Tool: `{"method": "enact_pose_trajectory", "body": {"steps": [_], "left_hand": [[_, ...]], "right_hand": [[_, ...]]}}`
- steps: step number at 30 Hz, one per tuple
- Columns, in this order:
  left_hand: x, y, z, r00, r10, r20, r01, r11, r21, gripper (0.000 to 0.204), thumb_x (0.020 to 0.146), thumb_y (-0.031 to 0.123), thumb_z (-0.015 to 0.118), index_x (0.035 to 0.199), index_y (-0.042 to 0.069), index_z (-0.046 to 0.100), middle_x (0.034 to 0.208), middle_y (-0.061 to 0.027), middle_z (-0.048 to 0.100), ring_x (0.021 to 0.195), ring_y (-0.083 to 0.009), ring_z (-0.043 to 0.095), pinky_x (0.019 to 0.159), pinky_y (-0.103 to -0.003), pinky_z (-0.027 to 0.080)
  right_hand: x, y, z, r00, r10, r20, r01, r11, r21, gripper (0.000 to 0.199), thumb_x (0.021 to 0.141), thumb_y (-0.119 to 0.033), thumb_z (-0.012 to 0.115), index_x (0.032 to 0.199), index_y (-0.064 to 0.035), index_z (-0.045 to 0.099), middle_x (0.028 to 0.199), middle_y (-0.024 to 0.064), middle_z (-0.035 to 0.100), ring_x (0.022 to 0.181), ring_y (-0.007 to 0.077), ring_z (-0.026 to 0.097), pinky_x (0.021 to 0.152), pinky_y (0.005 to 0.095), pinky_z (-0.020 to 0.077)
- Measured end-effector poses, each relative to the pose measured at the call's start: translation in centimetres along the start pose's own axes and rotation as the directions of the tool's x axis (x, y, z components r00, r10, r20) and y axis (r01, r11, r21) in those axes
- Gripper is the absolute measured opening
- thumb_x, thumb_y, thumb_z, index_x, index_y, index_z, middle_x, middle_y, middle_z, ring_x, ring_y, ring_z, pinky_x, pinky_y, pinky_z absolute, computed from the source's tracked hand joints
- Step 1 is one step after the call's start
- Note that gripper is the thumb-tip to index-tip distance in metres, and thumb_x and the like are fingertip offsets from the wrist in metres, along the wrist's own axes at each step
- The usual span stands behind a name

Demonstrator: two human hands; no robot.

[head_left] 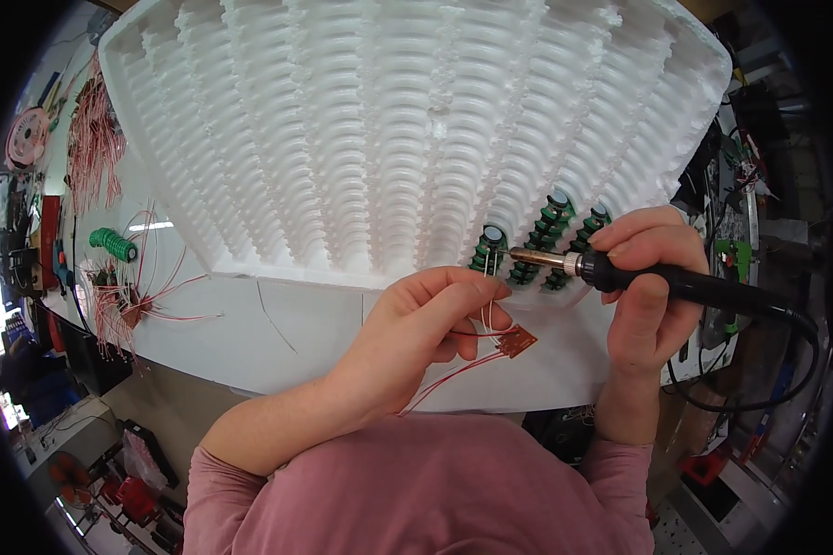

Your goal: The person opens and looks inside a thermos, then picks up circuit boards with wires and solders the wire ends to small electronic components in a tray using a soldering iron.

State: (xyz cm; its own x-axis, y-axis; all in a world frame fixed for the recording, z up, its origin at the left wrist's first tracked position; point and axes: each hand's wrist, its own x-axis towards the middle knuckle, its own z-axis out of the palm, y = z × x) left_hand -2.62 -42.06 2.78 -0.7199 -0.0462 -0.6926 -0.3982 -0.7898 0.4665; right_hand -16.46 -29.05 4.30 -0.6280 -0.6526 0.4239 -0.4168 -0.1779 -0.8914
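Observation:
My right hand (655, 277) grips the black handle of a soldering iron (544, 261), its metal barrel pointing left. The tip is at or very close to the front end of a green part with a round silvery face (492, 237), which sits in the white foam tray (393, 273). Whether they touch, I cannot tell. Between the pinched fingers of my left hand (435, 310) run thin white wires (489, 319), reaching up toward that part. Below the fingers hangs a small orange-brown circuit board (518, 342) with red wires trailing from it.
More green parts (557, 215) fill slots at the tray's right end. On the white table (324, 342) at left lie a green coil-like roll (113, 244) and boards with red wires (128, 305). The iron's black cable (813, 347) loops at the right. A pink fan (28, 137) stands far left.

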Motion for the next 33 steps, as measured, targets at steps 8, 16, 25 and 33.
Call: {"method": "enact_pose_trajectory", "body": {"steps": [8, 16, 25, 33], "left_hand": [[-0.15, 0.03, -0.03, 1.0, -0.003, -0.015, 0.003, 1.0, 0.013, 0.02, 0.087, 0.019, 0.053, 0.095, 0.002, 0.058, 0.074, -0.0022, 0.06, 0.054, -0.0047, 0.043, 0.046, -0.017, 0.029], [-0.14, 0.15, -0.02, 1.0, 0.0, -0.01, 0.0, 1.0, 0.016, 0.019, 0.087, 0.019, 0.053, 0.093, 0.002, 0.058, 0.073, -0.0023, 0.06, 0.053, -0.0047, 0.043, 0.044, -0.017, 0.028], [-0.1, 0.34, 0.23, 1.0, 0.0, -0.02, 0.0, 1.0, 0.013, 0.018, 0.087, 0.018, 0.052, 0.091, 0.001, 0.057, 0.071, -0.0031, 0.06, 0.051, -0.0052, 0.043, 0.042, -0.018, 0.026], [0.02, 0.31, 0.2, 1.0, 0.0, -0.008, 0.0, 1.0, 0.015, 0.018, 0.087, 0.018, 0.052, 0.091, 0.001, 0.057, 0.07, -0.0034, 0.06, 0.05, -0.0055, 0.042, 0.041, -0.018, 0.025]], "right_hand": [[0.0, -0.11, 0.04, 1.0, -0.002, 0.018, 0.002, 1.0, 0.007, 0.026, 0.084, -0.025, 0.059, 0.083, 0.0, 0.054, 0.082, 0.0131, 0.055, 0.074, 0.0174, 0.054, 0.064, 0.0248, 0.0437], [0.05, -0.18, 0.01, 0.999, -0.011, 0.032, 0.01, 1.0, 0.004, 0.023, 0.084, -0.022, 0.059, 0.084, -0.0002, 0.054, 0.083, 0.0129, 0.055, 0.074, 0.0171, 0.053, 0.064, 0.0245, 0.0434], [0.06, -0.01, -0.32, 0.999, -0.035, 0.041, 0.036, 0.999, -0.01, 0.02, 0.081, -0.018, 0.062, 0.084, -0.0003, 0.054, 0.082, 0.0126, 0.055, 0.074, 0.0175, 0.054, 0.064, 0.025, 0.0435], [0.01, 0.18, -0.39, 0.999, -0.051, 0.017, 0.051, 0.999, 0.003, 0.021, 0.081, -0.02, 0.063, 0.083, -0.0005, 0.054, 0.081, 0.0122, 0.055, 0.074, 0.0178, 0.054, 0.064, 0.0251, 0.0438]]}}
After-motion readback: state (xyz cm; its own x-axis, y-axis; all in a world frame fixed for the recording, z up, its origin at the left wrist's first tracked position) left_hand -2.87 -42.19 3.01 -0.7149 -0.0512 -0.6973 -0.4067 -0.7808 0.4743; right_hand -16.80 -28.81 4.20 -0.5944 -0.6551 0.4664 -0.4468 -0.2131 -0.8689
